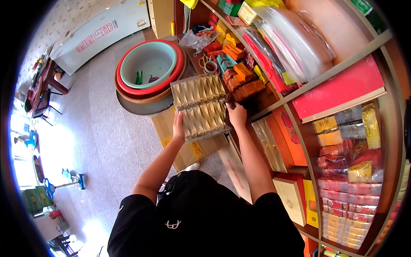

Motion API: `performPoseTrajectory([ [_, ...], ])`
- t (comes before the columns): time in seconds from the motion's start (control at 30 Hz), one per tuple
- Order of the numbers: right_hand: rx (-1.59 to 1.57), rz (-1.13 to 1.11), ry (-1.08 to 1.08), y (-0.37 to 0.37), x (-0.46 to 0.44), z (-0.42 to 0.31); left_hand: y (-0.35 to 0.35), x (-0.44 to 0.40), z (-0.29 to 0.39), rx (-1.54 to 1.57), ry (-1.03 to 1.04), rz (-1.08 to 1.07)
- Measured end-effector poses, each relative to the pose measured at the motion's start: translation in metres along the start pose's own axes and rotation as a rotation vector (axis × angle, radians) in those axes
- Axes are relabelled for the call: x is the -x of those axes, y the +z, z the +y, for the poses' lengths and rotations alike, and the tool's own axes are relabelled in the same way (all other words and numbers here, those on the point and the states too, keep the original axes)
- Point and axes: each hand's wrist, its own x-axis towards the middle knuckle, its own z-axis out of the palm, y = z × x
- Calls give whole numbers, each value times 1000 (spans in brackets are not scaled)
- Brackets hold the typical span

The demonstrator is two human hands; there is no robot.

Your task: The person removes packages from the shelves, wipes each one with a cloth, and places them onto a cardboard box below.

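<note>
A clear plastic tray of gold packets [200, 106], standing in two rows, is in front of me above a cardboard box. My left hand [178, 127] holds the tray's left edge, thumb and fingers against its side. My right hand [237, 115] is closed at the opposite edge, fingers curled and partly in shadow. Something dark by those fingertips is too dim to make out. Just beyond the right hand, orange-brown packets [248, 88] are stacked on the shelf.
Nested basins [150, 64] stand on the floor ahead, a pale green one on top. Under the tray lies a cardboard box [167, 139]. Shelving [295, 103] with bagged packets [351, 184] runs along my right. A white freezer [102, 36] stands at the far left.
</note>
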Motion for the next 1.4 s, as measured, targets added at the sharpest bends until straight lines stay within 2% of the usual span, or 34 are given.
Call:
performPoseTrajectory([
  [0.17,-47,-7,43,20,6,24,17,14,7,-141,31,105],
  [0.27,-391,17,-20,23,8,39,5,14,9,-203,36,33],
  [0.3,-395,25,-14,18,12,37,0,11,11,-237,-41,24],
  [0.37,-1058,-82,24,-3,30,34,-3,9,16,-278,-124,-1],
  [0.4,-1194,-179,33,-21,40,33,1,11,22,-428,-75,84],
  [0.43,-1202,-150,34,-31,53,34,2,11,27,-579,-21,165],
  [0.5,-1763,-386,143,-55,73,37,-21,-12,18,-853,168,203],
  [0.57,-1871,-456,47,-90,97,27,20,-6,47,-972,465,158],
  [0.67,-1930,-386,-194,-133,126,21,114,23,99,-1010,741,-109],
  [0.7,-1916,-320,-256,-147,136,21,142,34,112,-989,818,-302],
  [0.73,-1987,-251,-347,-161,145,21,167,42,118,-919,652,-497],
  [0.77,-2053,-186,-446,-179,154,23,199,59,126,-748,283,-673],
  [0.8,-2079,-114,-412,-198,166,26,215,62,114,-562,286,-929],
  [0.83,-2108,-44,-371,-215,179,29,258,105,148,-838,265,-1072],
  [0.87,-2141,39,-372,-231,193,34,290,128,160,-1029,517,-1228],
  [0.9,-2120,87,-421,-245,208,39,316,143,163,-1009,551,-1278],
  [0.97,-2011,304,-432,-270,236,47,362,169,167,-839,1084,-1516],
  [1.03,-2034,393,-538,-288,259,62,408,196,171,-702,1191,-1588],
  [1.1,-1954,540,-484,-297,284,77,452,227,184,-605,1371,-1597],
  [1.13,-1926,559,-527,-303,296,78,474,241,186,-524,1465,-1553],
  [1.2,-1739,794,-556,-320,320,73,516,270,194,-422,1643,-1503],
  [1.23,-1713,802,-594,-326,330,74,536,284,198,-373,1743,-1475],
  [1.3,-1720,1015,-467,-329,348,78,576,316,207,-334,1886,-1405],
  [1.33,-1734,1026,-441,-329,356,86,594,327,208,-386,1873,-1398],
  [1.4,-1742,1031,-492,-325,363,107,634,339,201,-474,1921,-1230],
])
